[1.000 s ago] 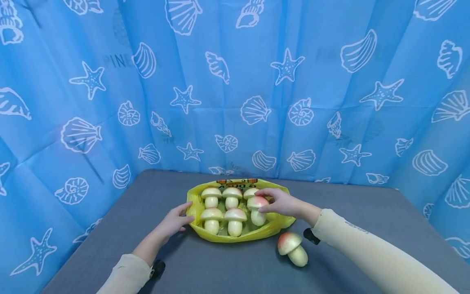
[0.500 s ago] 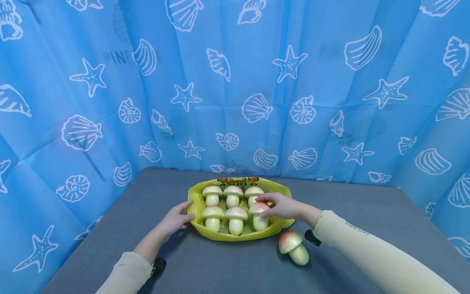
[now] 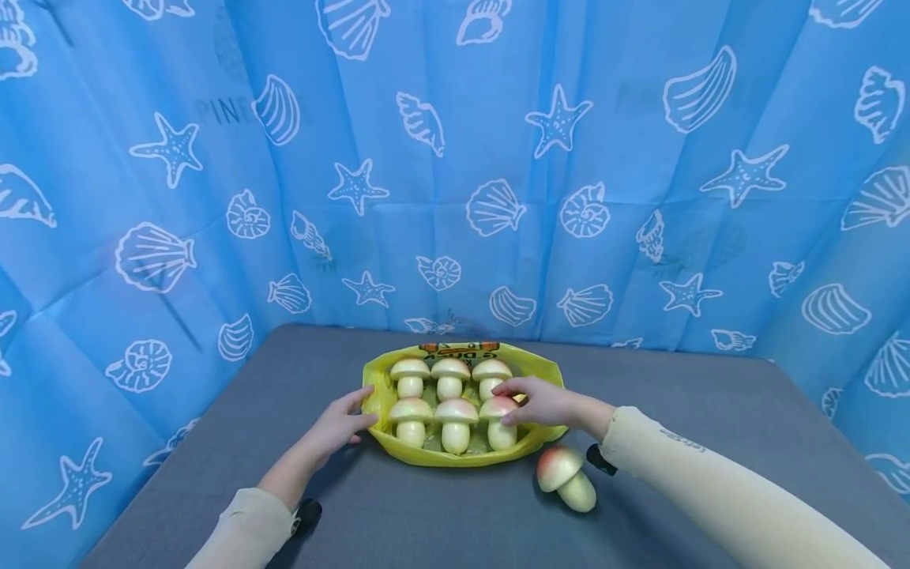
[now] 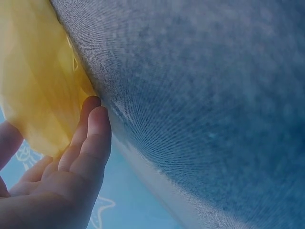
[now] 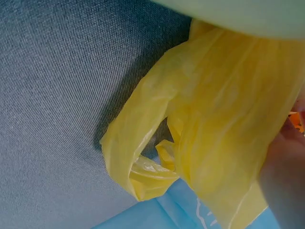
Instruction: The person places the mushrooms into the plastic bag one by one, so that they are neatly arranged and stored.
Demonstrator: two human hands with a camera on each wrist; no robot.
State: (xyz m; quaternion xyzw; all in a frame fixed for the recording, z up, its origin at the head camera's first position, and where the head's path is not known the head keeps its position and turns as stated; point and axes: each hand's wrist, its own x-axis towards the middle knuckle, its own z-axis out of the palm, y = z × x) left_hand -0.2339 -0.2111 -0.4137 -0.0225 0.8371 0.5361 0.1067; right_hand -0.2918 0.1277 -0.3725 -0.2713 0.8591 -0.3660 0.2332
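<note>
In the head view a yellow plastic bag [image 3: 465,461] lies on the table, its mouth spread wide. Two rows of toy mushrooms with pale stems and pink-tinged caps stand inside. My right hand [image 3: 543,403] reaches over the bag's right side; its thumb and fingers pinch the cap of the front-right mushroom [image 3: 501,435]. At the left end, my left hand [image 3: 336,427] touches the bag with its fingers extended. The left wrist view shows those fingers [image 4: 95,138] along the bag's outer side [image 4: 38,86]. In the right wrist view the bag [image 5: 214,119] hides most of the right hand.
One more mushroom [image 3: 566,479] lies tilted on the table, in front of the bag and near the right wrist. The grey cloth-covered table [image 3: 426,521] ends at a blue curtain [image 3: 455,174] with white shell and starfish prints.
My right hand has lowered the mushroom into the front-right spot beside the others. Over the last half second the hand has hardly moved. The left hand stays at the bag's left end.
</note>
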